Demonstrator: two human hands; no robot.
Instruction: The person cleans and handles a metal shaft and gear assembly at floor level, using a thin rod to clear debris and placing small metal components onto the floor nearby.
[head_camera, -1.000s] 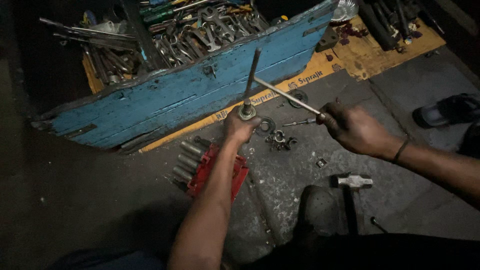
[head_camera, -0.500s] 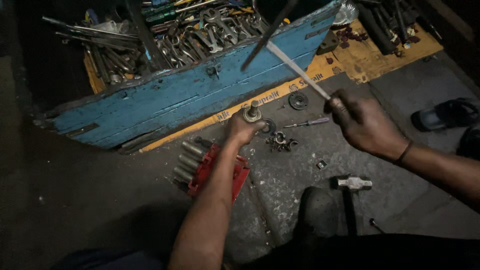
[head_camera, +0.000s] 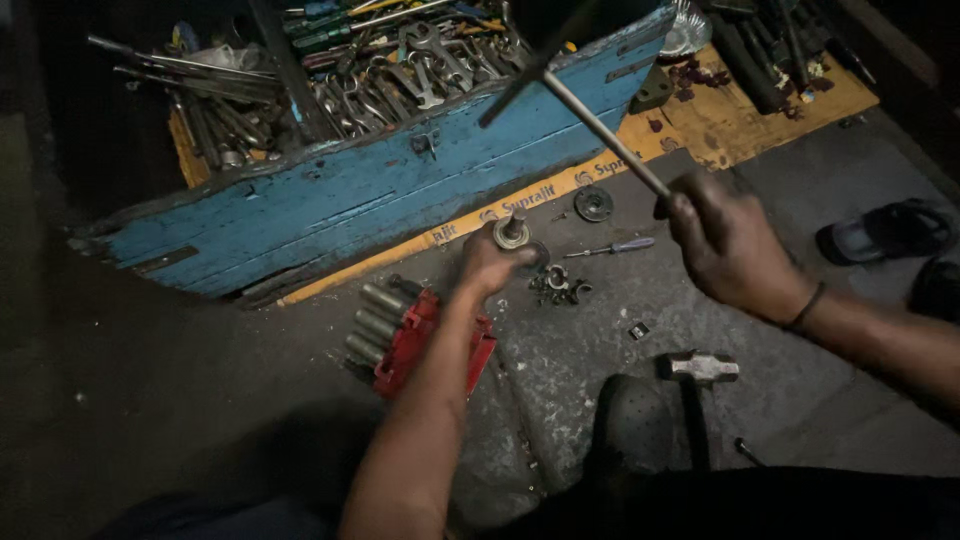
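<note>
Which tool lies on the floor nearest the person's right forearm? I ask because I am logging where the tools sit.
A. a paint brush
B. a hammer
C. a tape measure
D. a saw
B: a hammer with a metal head and dark handle lies on the grey floor just below the right hand and its forearm.

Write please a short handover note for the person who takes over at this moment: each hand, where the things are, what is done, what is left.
Left hand: grips a small round metal part standing on the concrete floor, in front of the blue wooden toolbox.
Right hand: holds a long T-handle wrench raised in the air, clear of the part.
Nearby: small loose metal parts, a screwdriver, a round disc, a red socket set and a hammer.
Done: wrench is off the part.
Left: cannot tell from the picture.
</note>
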